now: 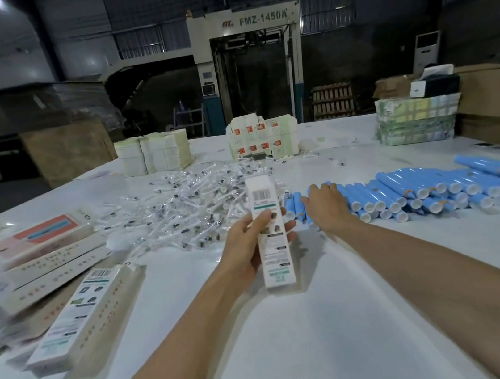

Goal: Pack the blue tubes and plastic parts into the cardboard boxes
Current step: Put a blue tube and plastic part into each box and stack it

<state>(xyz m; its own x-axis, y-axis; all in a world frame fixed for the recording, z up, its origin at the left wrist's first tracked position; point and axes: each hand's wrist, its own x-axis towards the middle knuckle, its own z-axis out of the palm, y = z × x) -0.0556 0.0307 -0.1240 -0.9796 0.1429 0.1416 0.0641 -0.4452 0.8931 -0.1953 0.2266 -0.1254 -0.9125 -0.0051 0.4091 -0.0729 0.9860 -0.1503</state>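
White surface (293,312) in a dim warehouse carries a heap of clear plastic parts (186,205) at centre, blue tubes (436,187) at right and boxes (66,317) at left. The left hand (250,241) curls its fingers round one upright box (267,216); the right hand (325,204) rests straight fingers on the nearest tubes.

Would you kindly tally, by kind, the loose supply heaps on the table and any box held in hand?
Heap of blue tubes: 1
Heap of clear plastic parts: 1
White box in left hand: 1
Total: 3
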